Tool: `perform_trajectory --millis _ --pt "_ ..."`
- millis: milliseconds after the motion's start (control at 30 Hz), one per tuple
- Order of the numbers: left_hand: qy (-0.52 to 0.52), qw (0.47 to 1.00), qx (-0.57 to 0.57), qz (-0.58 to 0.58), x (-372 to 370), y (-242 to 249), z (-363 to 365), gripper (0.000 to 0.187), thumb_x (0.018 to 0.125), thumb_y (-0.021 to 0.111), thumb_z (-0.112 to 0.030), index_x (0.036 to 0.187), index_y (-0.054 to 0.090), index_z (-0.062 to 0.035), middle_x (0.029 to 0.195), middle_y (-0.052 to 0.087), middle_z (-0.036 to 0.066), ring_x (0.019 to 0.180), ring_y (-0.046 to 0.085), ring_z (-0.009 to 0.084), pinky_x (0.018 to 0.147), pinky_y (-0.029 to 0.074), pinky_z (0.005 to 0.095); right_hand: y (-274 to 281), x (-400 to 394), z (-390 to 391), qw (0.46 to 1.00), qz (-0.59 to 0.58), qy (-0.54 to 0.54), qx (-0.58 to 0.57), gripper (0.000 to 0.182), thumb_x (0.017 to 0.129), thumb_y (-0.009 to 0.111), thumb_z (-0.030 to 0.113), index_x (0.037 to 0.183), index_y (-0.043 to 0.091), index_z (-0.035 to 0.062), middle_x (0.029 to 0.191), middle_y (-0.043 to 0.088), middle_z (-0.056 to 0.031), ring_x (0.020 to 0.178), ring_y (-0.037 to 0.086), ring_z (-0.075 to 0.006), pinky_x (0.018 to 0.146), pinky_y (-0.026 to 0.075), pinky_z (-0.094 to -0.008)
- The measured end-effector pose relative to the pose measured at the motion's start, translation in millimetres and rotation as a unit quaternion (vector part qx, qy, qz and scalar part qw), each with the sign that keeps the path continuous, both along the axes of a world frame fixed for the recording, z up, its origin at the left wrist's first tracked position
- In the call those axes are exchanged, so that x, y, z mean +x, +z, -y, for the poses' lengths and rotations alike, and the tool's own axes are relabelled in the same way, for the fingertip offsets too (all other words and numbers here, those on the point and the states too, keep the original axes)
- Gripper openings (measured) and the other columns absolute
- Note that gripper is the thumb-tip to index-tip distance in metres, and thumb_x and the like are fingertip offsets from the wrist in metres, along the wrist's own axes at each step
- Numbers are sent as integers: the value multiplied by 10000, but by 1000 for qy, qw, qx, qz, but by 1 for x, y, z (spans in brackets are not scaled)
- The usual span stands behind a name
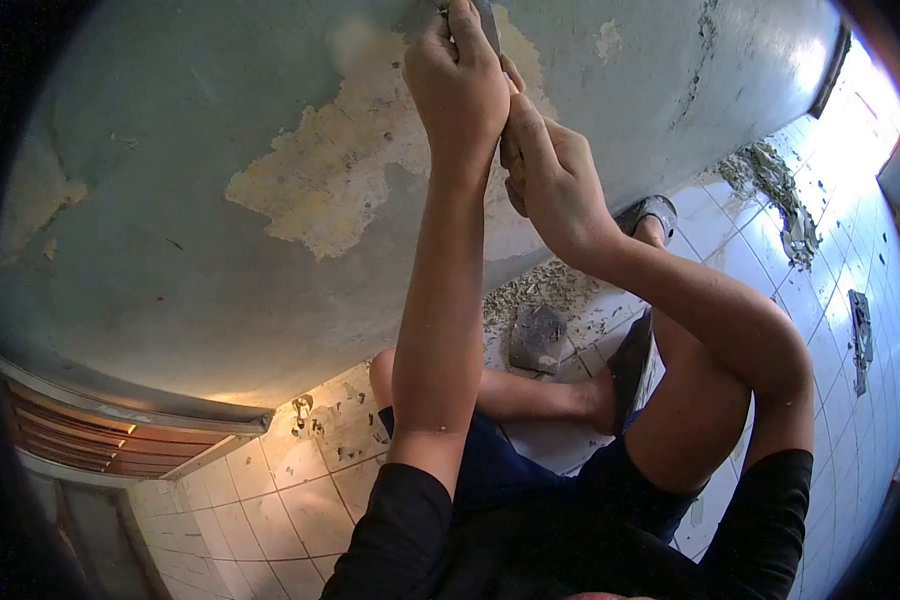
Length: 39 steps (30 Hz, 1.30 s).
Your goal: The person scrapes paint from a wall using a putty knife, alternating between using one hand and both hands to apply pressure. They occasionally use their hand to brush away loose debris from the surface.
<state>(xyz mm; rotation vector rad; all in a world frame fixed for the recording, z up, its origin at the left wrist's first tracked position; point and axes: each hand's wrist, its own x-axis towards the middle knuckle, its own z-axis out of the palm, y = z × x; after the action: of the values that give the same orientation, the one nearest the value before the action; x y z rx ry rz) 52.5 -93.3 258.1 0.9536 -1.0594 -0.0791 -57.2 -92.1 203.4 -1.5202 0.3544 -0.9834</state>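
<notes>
My left hand [457, 85] is closed around the upper part of a scraper [489, 28], whose dark flat blade shows beside the fingers at the top edge of the view. Lower down, my right hand [558, 175] wraps around its light-coloured handle, mostly hidden by the fingers. Both hands are up close to a grey-green painted wall [210, 130]. Behind them, a large bare patch [335, 170] of cream and yellowish plaster shows where paint is gone. The blade's working edge is out of sight.
Paint flakes [535, 290] and a dark flat slab [538, 338] lie on the tiled floor [280, 510] between wall and legs. More peeled debris [785, 200] lies along the wall to the right. A slatted wooden shutter [90, 430] is at lower left.
</notes>
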Motion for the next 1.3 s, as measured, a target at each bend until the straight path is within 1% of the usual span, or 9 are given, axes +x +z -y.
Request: perform_trajectory --millis 467,567,633,767,833,967,1067,1133,1300 --pt "22 997 60 -38 -5 -37 -6 448 1096 469 -309 741 555 -49 592 553 32 416 538 133 394 436 294 -31 -9 -4 998 -62 -2 -16 481 1137 352 408 820 477 68 677 390 57 516 356 -44 458 319 -239" --pt "24 999 32 -25 -4 -34 -2 455 1104 435 -239 700 517 -46 486 527 37 354 550 135 329 413 269 -27 -8 -3 994 -106 -34 -24 633 1128 337 440 850 566 -80 729 537 -101 731 508 -182 711 461 -368" --pt "71 996 11 44 -3 -26 -5 460 1103 435 -242 695 516 -46 486 529 42 356 559 141 326 424 275 -25 -4 -2 998 -59 -10 -18 478 1135 351 419 822 470 78 681 390 53 521 350 -46 460 321 -243" --pt "8 1000 14 -1 -2 -9 -2 464 1102 432 -240 689 514 -45 485 529 46 359 569 151 322 429 282 -13 0 -2 999 -47 -7 5 480 1132 356 432 819 462 84 686 390 51 520 349 -48 458 317 -243" --pt "49 998 44 8 -3 -5 -4 426 1070 500 -294 795 634 2 665 604 49 563 589 137 527 480 327 -10 2 0 1000 -8 -10 2 487 1129 367 440 802 455 88 662 380 52 505 336 -51 450 304 -243" --pt "40 998 39 37 10 8 14 432 1068 500 -308 807 647 4 698 621 53 611 598 129 567 482 323 11 1 0 1000 14 -2 12 493 1126 379 440 784 448 91 630 361 54 486 325 -54 440 288 -244" --pt "165 982 -24 86 6 18 22 537 1054 510 -414 758 630 18 641 640 117 561 573 250 574 467 410 21 -3 2 998 42 5 38 498 1126 383 436 771 441 92 607 353 53 469 316 -54 430 274 -244" --pt "91 993 35 67 2 8 13 449 1068 496 -314 788 634 8 683 610 50 617 607 134 577 477 323 7 -4 5 999 38 -3 4 497 1126 383 436 782 455 85 618 368 53 469 332 -47 425 276 -240" --pt "48 999 -2 19 -11 -31 -2 455 1103 433 -242 695 504 -51 509 501 23 356 532 135 332 382 284 -26 -13 3 999 -46 -7 -8 494 1131 372 424 811 481 65 642 389 56 487 365 -40 437 313 -243"
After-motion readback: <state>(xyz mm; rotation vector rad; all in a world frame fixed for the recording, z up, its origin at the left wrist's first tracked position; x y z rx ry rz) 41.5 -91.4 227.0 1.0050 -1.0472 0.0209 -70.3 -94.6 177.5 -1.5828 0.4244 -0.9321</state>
